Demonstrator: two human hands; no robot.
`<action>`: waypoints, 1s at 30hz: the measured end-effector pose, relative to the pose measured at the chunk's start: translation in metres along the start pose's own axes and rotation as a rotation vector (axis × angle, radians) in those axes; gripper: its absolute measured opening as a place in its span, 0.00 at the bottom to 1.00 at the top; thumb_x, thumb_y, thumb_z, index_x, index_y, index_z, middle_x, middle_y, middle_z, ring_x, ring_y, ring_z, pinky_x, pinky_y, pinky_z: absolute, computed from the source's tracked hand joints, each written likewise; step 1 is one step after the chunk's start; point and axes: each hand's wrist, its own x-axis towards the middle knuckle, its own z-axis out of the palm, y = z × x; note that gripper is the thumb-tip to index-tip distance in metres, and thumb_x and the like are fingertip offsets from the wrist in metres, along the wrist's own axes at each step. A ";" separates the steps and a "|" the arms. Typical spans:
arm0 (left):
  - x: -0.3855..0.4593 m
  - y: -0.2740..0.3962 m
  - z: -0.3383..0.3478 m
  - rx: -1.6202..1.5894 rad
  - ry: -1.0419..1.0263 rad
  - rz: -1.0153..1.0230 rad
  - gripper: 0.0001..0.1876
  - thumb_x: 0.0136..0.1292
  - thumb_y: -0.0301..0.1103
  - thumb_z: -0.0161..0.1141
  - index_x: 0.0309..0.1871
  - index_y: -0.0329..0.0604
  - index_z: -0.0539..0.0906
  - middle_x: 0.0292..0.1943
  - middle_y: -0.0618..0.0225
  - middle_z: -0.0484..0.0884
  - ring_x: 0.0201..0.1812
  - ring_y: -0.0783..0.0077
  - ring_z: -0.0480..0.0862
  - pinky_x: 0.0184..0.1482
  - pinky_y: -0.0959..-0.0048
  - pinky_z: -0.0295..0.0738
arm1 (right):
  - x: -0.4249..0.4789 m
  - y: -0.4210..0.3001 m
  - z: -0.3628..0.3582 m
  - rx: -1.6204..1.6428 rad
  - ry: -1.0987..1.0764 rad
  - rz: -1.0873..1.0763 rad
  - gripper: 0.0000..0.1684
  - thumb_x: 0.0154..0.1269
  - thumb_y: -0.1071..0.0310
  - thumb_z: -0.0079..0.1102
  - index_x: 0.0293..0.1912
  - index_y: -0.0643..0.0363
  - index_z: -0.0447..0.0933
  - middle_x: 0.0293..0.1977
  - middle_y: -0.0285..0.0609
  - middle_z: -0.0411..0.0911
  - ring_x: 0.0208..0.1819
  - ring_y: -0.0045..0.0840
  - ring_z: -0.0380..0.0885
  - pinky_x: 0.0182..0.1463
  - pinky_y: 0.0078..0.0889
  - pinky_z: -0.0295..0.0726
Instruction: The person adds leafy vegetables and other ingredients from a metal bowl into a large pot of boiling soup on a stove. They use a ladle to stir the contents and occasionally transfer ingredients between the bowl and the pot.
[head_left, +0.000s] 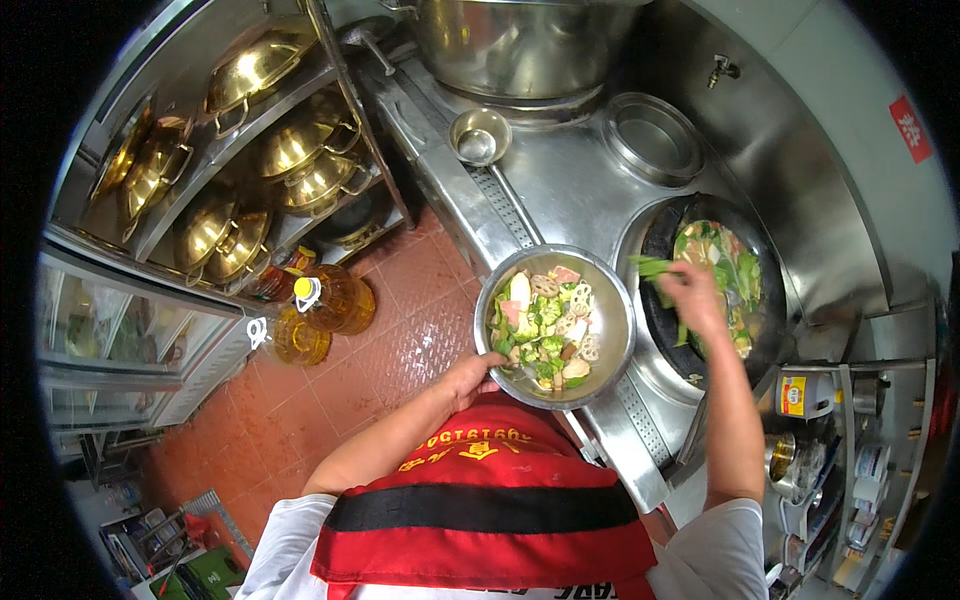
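Note:
My left hand (474, 376) grips the near left rim of a stainless steel bowl (611, 360). In it lie broccoli florets (529, 324), lotus root slices (545, 286), pink slices of what looks like luncheon meat (511, 310), pale pieces and green leaves. Between the fingers of my right hand (694, 294) is a bunch of green leafy vegetables (649, 267), above the left part of a black wok (664, 352). Mixed vegetables and leaves (729, 274) fill the wok's middle. My right forearm and hand cover part of them.
A ladle (480, 139) lies on the steel stove top (570, 180), its handle end hidden by the bowl. Beyond stand a large steel pot (517, 52) and a round lidless well (652, 139). Brass-coloured pans (259, 64) fill the left shelves; oil jugs (341, 300) stand on the tiled floor (405, 300).

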 end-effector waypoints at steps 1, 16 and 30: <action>-0.002 0.000 0.001 -0.018 0.004 0.018 0.16 0.61 0.29 0.53 0.52 0.38 0.72 0.42 0.64 0.80 0.37 0.73 0.81 0.38 0.74 0.81 | 0.002 0.010 -0.022 -0.098 0.140 -0.023 0.13 0.59 0.64 0.61 0.43 0.58 0.77 0.34 0.45 0.81 0.35 0.33 0.79 0.38 0.36 0.76; -0.025 0.007 0.005 -0.003 0.096 0.218 0.11 0.66 0.28 0.53 0.51 0.42 0.74 0.39 0.67 0.78 0.34 0.76 0.79 0.28 0.80 0.78 | 0.001 -0.092 0.137 -0.392 -0.465 -0.681 0.15 0.60 0.61 0.53 0.47 0.49 0.79 0.53 0.39 0.73 0.59 0.31 0.67 0.64 0.44 0.61; -0.014 0.002 0.003 0.030 0.131 0.298 0.10 0.67 0.32 0.52 0.49 0.41 0.75 0.36 0.68 0.79 0.30 0.77 0.79 0.26 0.79 0.78 | -0.045 -0.014 0.090 -0.893 -0.693 -0.618 0.12 0.56 0.69 0.48 0.37 0.57 0.81 0.37 0.45 0.77 0.47 0.36 0.76 0.52 0.46 0.70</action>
